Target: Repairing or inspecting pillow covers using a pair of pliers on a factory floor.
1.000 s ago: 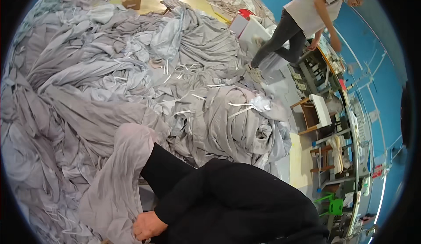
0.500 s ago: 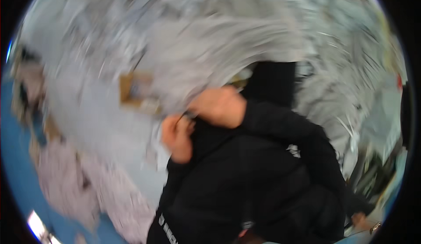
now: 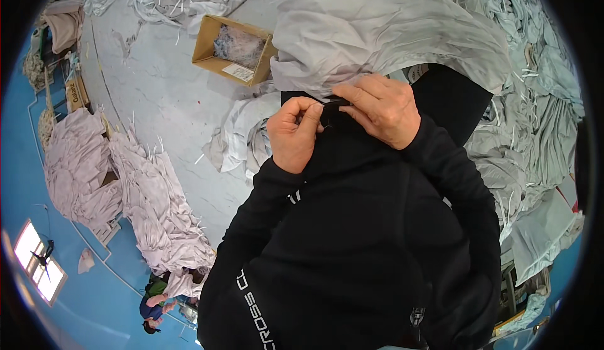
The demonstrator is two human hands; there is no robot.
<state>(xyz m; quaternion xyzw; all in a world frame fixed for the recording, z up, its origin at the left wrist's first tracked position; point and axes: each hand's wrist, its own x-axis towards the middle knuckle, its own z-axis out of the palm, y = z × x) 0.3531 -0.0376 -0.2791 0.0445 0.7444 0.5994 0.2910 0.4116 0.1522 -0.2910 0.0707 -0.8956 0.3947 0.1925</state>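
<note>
My left hand (image 3: pixel 293 135) and my right hand (image 3: pixel 384 107) are close together over my lap, both closed in a pinch. A small thin black object (image 3: pixel 335 103) spans the short gap between their fingertips, with an end in each hand; its exact kind is too small to make out. Just beyond the fingers, a large pale grey cloth (image 3: pixel 371 29) spreads across my knees in loose folds. Its near edge lies by my right fingertips. My black-clad legs (image 3: pixel 450 101) show under that edge.
An open cardboard box (image 3: pixel 202 51) holding tangled clear material stands on the grey floor (image 3: pixel 170 104) at the far left. Heaped pale grey cloths (image 3: pixel 535 136) lie at right, and pinkish-grey piles (image 3: pixel 151 205) at left. Another person (image 3: pixel 151 306) appears at the lower left, near a blue wall.
The view has shifted and steadied, with the box now farther up. Both hands appear farther right and higher, still pinching the small black object, and the right hand has turned.
</note>
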